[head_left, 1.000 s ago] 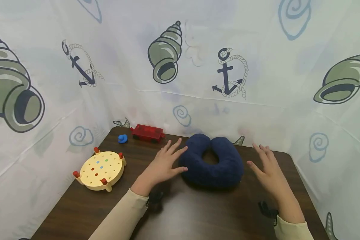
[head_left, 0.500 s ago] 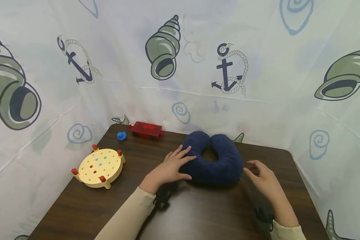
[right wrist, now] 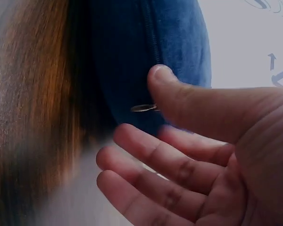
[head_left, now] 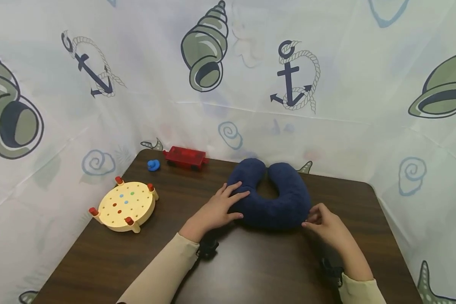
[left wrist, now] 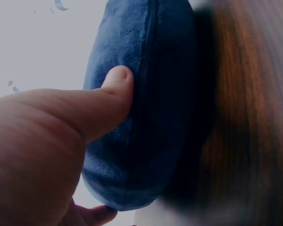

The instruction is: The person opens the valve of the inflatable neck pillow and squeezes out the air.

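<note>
A dark blue neck pillow (head_left: 275, 213) lies on the table with its opening toward the back. My left hand (head_left: 216, 211) rests on its left side, fingers spread over the top. In the left wrist view, the thumb (left wrist: 118, 89) presses the pillow's side by a zipper seam (left wrist: 145, 61). My right hand (head_left: 328, 226) is at the pillow's right front edge, fingers bent. In the right wrist view, a small metal zipper pull (right wrist: 144, 108) sticks out beside the right thumb (right wrist: 162, 77), with the forefinger just behind. I cannot tell whether they pinch the pull.
On the left stands a round cream pegboard toy (head_left: 127, 204) with red-tipped legs. Farther back are a small blue toy duck (head_left: 153, 165) and a red toy wagon (head_left: 186, 157). White fabric walls (head_left: 251, 84) printed with shells and anchors surround the dark wooden table (head_left: 273, 266).
Both hands have come in from above the table to the pillow. The left now rests on its side; the right has moved left and its fingers have bent at the edge.
</note>
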`<state>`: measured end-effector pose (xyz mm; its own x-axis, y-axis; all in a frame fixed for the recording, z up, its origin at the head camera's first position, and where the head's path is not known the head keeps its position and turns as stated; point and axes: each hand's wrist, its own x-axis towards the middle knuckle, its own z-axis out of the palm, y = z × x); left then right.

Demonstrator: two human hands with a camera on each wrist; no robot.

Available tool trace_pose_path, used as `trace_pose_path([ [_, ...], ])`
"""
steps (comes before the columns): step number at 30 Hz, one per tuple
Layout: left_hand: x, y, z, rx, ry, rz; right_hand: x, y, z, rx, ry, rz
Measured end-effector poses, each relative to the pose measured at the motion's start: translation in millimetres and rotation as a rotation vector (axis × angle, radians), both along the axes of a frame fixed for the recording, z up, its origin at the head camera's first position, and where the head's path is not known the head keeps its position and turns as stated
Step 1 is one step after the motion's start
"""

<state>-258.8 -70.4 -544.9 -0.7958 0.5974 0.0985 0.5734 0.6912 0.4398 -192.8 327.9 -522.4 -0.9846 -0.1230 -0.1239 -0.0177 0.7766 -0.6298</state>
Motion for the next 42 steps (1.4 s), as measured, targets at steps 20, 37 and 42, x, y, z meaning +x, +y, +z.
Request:
trace_pose_path([
  [20, -0.4, 6, -2.0, 0.055, -0.024, 0.086, 4.0, -5, 9.1, 0.084, 0.283, -0.059],
  [37, 6.4, 19, -9.0, 0.16, -0.088, 0.191, 28.5, -28, 1.4, 0.149, 0.347, -0.063],
  [42, 7.3, 20, -11.4, 0.176, -0.077, 0.202, 32.2, -50, -1.4, 0.125, 0.341, -0.052],
])
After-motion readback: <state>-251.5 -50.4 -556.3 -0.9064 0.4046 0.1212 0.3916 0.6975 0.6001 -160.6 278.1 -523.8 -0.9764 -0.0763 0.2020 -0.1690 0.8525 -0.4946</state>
